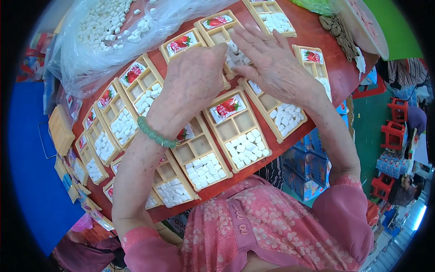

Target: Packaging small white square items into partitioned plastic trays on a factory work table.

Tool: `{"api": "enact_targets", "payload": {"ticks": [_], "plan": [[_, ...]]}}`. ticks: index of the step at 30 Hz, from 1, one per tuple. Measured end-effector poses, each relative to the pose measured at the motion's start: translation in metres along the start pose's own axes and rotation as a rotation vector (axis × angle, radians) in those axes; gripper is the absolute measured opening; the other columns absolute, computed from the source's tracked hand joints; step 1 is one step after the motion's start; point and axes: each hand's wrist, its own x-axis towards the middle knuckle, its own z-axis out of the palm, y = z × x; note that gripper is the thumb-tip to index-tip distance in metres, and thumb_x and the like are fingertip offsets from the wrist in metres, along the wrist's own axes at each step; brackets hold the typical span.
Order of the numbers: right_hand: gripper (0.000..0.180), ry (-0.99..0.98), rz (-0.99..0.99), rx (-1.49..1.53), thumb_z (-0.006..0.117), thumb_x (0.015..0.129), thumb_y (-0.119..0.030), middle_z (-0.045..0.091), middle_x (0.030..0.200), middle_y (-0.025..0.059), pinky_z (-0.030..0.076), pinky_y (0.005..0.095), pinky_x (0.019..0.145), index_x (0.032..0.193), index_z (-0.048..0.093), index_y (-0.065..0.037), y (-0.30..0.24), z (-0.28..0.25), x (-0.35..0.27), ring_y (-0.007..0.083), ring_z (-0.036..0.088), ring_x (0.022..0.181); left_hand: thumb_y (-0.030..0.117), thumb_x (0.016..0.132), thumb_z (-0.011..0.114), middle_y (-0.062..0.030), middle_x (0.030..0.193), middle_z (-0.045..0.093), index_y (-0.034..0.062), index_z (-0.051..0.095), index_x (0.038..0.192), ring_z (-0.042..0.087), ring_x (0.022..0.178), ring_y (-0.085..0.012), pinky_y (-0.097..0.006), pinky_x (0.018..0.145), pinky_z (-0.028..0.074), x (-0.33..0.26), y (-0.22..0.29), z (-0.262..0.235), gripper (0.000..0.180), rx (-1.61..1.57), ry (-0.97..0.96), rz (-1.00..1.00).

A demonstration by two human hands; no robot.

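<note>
Pink flowered shirt (272,215) nearest, two hands at the middle tray

Right hand (274,63) spreads over the white pieces (238,56) in the middle tray (219,38), its grip loose, thumb and fingers apart. Left hand (198,70) curls at that tray's left edge; whether its grip is closed on anything cannot be told.

The middle tray already has its strawberry packet (218,21) and white pieces; the hands hide how full it is. Nearer the person than the middle tray, the clearly visible trays (244,120) look well along: packet in, large section filled, small squares bare, perhaps left to fill. Left of the middle tray, beyond its neighbours, a plastic bag (74,59) on the red tabletop (319,29) holds many loose pieces.

Left hand covers most of the tray just left of the middle one, and the left forearm (133,181) hides parts of lower trays.
</note>
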Motion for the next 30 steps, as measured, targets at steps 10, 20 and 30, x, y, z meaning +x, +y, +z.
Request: {"api": "enact_targets", "payload": {"ticks": [10, 20, 30], "plan": [[0.075, -0.131, 0.013, 0.036, 0.049, 0.098, -0.055, 0.028, 0.162, 0.0100, 0.017, 0.0544, 0.121, 0.154, 0.032, -0.009, -0.004, -0.003, -0.005, 0.0296, 0.024, 0.150, 0.011, 0.093, 0.057, -0.0223, 0.083, 0.065, 0.0027, 0.063, 0.117, 0.065, 0.082, -0.0391, -0.049, 0.070, 0.051, -0.004, 0.003, -0.003, 0.026, 0.046, -0.027, 0.020], [0.079, -0.039, -0.031, 0.049, 0.048, 0.098, -0.056, 0.035, 0.157, 0.0198, 0.018, 0.0524, 0.119, 0.151, 0.033, 0.001, -0.009, 0.006, -0.009, 0.0303, 0.030, 0.148, 0.010, 0.092, 0.057, -0.0216, 0.081, 0.065, 0.0008, 0.064, 0.116, 0.065, 0.078, -0.0389, -0.048, 0.068, 0.050, -0.002, 0.001, -0.001, 0.026, 0.075, -0.096, 0.061], [0.062, 0.106, -0.007, 0.239, 0.054, 0.100, -0.040, 0.043, 0.151, 0.0208, 0.030, 0.0465, 0.115, 0.146, 0.043, 0.001, -0.001, -0.031, -0.016, 0.0303, 0.040, 0.142, 0.021, 0.101, 0.057, 0.0015, 0.077, 0.057, -0.0030, 0.062, 0.116, 0.045, 0.057, -0.0060, -0.019, 0.045, 0.033, 0.017, 0.001, -0.019, 0.029, -1.503, -0.093, -0.530]]}}
